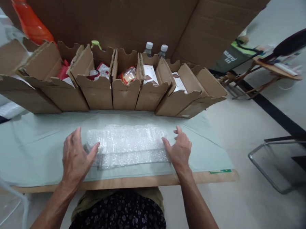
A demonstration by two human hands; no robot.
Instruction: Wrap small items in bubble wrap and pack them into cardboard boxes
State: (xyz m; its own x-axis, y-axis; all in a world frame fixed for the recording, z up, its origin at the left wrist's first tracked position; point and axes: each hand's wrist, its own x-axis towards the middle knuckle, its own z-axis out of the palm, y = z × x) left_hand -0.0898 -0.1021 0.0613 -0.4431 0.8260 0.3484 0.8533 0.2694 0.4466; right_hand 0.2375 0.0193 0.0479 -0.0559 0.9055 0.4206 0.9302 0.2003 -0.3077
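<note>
A folded sheet of bubble wrap (131, 139) lies flat on the pale green tablecloth (36, 144), longer from side to side than front to back. At its left end is my left hand (77, 156), fingers apart, the thumb over the edge of the wrap. My right hand (179, 147) is at the other end, thumb by the wrap's right edge and fingers spread. Neither hand grips the sheet. Whether the thumbs press on it, I cannot tell.
Several open cardboard boxes (127, 95) stand in a row along the back, holding packets and white cartons. Behind them are an orange bottle (32, 25), two white-capped bottles (149, 48) and a tall cardboard panel (127, 20). A wooden table edge (136, 182) runs along the front.
</note>
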